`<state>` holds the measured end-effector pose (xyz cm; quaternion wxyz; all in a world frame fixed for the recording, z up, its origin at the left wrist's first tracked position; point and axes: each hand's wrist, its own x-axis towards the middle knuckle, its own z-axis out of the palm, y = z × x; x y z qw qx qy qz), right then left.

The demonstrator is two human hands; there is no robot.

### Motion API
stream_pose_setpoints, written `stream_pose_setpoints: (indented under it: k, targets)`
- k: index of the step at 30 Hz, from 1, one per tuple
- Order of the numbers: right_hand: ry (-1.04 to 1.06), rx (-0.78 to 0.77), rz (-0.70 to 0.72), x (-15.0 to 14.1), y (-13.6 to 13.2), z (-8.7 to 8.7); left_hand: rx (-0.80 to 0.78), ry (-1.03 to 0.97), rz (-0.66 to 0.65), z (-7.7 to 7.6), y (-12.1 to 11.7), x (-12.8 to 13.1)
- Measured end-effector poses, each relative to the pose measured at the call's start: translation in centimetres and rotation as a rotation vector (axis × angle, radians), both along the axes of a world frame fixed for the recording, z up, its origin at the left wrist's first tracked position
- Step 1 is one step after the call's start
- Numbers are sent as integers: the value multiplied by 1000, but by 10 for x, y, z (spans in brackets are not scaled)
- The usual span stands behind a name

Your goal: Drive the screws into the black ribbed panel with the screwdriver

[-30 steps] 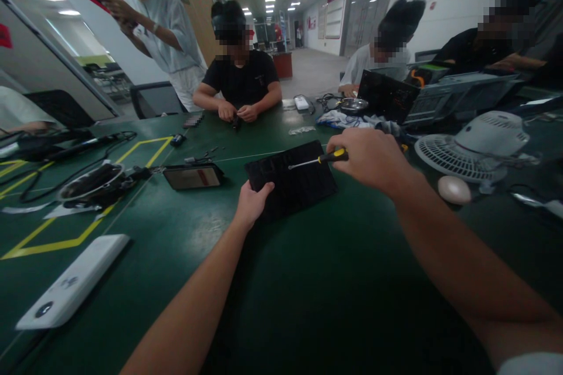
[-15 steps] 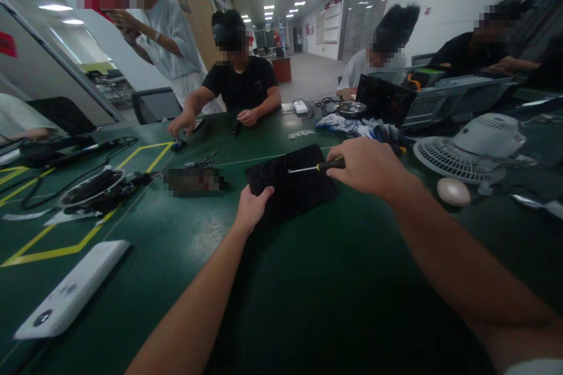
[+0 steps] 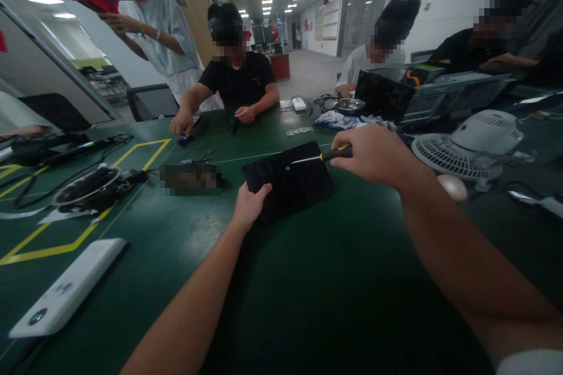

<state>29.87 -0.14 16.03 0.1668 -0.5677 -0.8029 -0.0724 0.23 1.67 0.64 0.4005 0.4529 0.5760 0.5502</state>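
A flat black rectangular panel lies tilted over the green table in front of me. My left hand grips its left edge, thumb on top and the fingers hidden below. In my right hand is a screwdriver with a black and yellow handle, its shaft pointing left over the panel. Just below the screwdriver's tip shows a small pale round spot on the panel, perhaps a screw head. Whether the tip touches the panel I cannot tell.
A white power bank-like block lies front left. Cables and a dark coil sit beside yellow tape. To the right stand a white fan and a pale rounded object. Several people sit or stand around the table.
The screwdriver tip has come away from the pale round spot, up and to the right. My right hand has risen slightly. My left hand still holds the panel.
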Motion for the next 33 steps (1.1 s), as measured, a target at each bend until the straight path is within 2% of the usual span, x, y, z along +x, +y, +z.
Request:
stream_pose_setpoints:
  k: [5,15,33]
  targets:
    - [18,39,-3,-4,1,-4,-7,1,5,-1,0,-1]
    - [-4,-2,13,-12,-6,0,3,-22,-1,-7,4,-1]
    - [-31,-32,5,-16,-5,-2,11,-5,-9,-6,3,-2]
